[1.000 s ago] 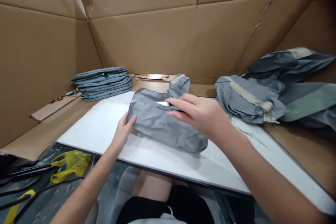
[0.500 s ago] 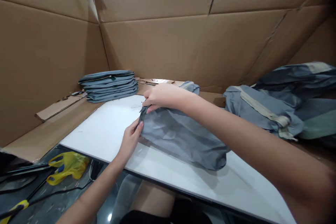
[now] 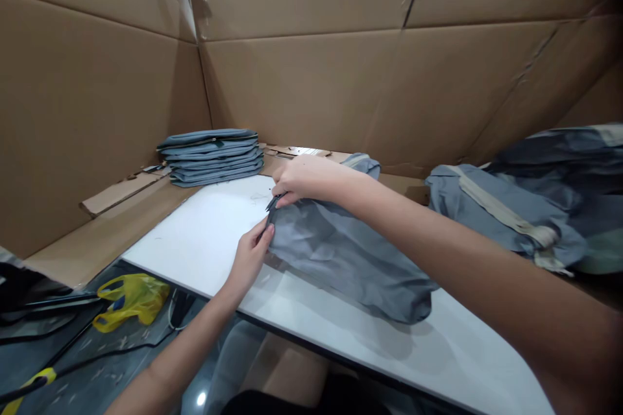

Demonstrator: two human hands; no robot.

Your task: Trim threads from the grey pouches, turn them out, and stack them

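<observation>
Grey fabric piece (image 3: 341, 266) on white board (image 3: 189, 233), edge pinched between left hand (image 3: 250, 258) and right hand (image 3: 306, 180). Folded stack (image 3: 210, 157) lies beyond; unfolded heap (image 3: 516, 201) lies right.
</observation>
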